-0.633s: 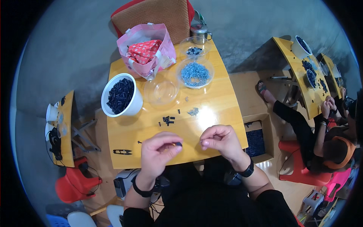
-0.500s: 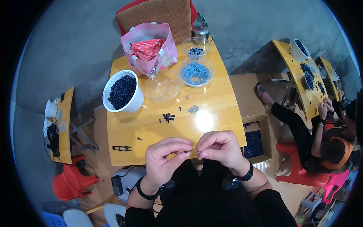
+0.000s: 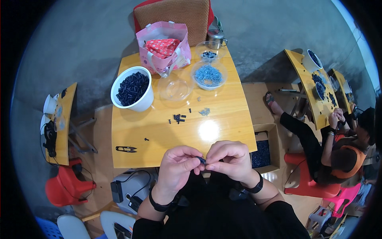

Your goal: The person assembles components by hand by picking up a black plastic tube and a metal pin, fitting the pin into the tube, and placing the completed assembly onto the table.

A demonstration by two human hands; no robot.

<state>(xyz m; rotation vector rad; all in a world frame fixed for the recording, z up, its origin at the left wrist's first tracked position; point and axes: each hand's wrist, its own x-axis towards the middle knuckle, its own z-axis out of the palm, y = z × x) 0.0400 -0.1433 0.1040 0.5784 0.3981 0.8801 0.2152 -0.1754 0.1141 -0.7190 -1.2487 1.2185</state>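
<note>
My left hand pinches a small black plastic piece between thumb and fingertips, just off the table's front edge. The fingertips of my right hand are closed at the piece's right end; whatever they hold is too small to make out. On the yellow table ahead lie a few similar black pieces and a little heap of tiny silvery metal parts. Black thread snips rest at the left front corner, with one loose black piece nearby.
A white bucket full of black pieces stands at the left, beside an upturned-looking clear dish. Metal parts fill a clear bowl. Behind are a pink bag and a steel mug. A person sits at another table, right.
My hands have come together, and the right fingertips now meet the black piece in my left hand. The view has shifted slightly.
</note>
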